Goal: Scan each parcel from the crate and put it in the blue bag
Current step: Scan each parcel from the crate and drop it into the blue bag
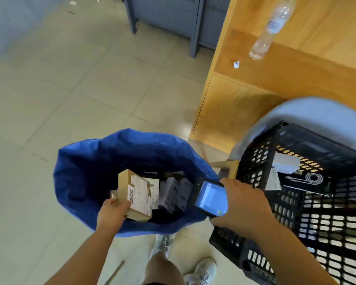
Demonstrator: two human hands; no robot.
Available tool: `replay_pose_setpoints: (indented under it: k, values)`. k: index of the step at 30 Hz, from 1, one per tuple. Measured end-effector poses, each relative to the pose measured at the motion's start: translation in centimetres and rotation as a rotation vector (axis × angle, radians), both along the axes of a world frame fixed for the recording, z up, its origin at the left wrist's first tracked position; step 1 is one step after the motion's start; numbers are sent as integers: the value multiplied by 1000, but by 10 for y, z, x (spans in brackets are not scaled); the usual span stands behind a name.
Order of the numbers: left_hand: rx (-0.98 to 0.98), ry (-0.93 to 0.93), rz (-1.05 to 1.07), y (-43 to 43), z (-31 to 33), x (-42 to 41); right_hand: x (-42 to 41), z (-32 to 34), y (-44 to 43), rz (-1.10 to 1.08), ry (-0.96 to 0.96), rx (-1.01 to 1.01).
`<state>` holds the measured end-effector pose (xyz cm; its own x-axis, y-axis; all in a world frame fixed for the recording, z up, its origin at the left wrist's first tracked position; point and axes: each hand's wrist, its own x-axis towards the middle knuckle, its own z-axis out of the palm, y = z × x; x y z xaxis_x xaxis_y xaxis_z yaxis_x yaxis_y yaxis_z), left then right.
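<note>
Parcel (139, 194) first: the brown cardboard one sat in my left hand (113, 210), held over the open mouth of the bag with its white label facing up. Working down from the biggest thing, the black crate (296, 223) stood on my right on a pale stool (296, 112), with a few boxes left inside, a pale one (286, 163) and a black one with a cable drawn on it (308, 182). The blue bag (80, 171) stood open on the floor just left of it, with grey boxes (174, 192) and other labelled parcels already lying in it. My left fingers were curled round the parcel's near corner, the thumb lying close beside the barcode. My right hand (240, 204) was wrapped round the scanner (209, 197), screen lit and facing up, its head aimed across the bag toward the parcel. I judged the step to be the scan itself, or its confirmation. To do it well I wanted the thumb kept off the barcode, the label turned flat to the scanner's head, and both hands steady until the screen confirmed. Only then should the fingers loosen, low over the bare left side of the bag, so that the box would settle and not tumble onto the grey ones
</note>
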<state>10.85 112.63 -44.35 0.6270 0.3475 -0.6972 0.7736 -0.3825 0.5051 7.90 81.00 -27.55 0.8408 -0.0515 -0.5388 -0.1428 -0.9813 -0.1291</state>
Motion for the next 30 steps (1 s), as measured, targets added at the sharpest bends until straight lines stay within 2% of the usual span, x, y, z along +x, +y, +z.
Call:
replay_pose_setpoints:
  k: [5,12,20,27,30]
  values:
    - [190,35,-117,34,-28,42,44,-26,38,66,61,-31]
    - [226,-49,-416,36,-76,107,83,-71,66,123,74,-100]
    - [353,-178,-847,12,-155,149,83,-126,67,92,81,-183]
    - [321,130,-1033,2,-184,136,64,-136,60,4,116,-213]
    - [302,184,-1054,8,-179,129,58,-126,60,-32,111,-213]
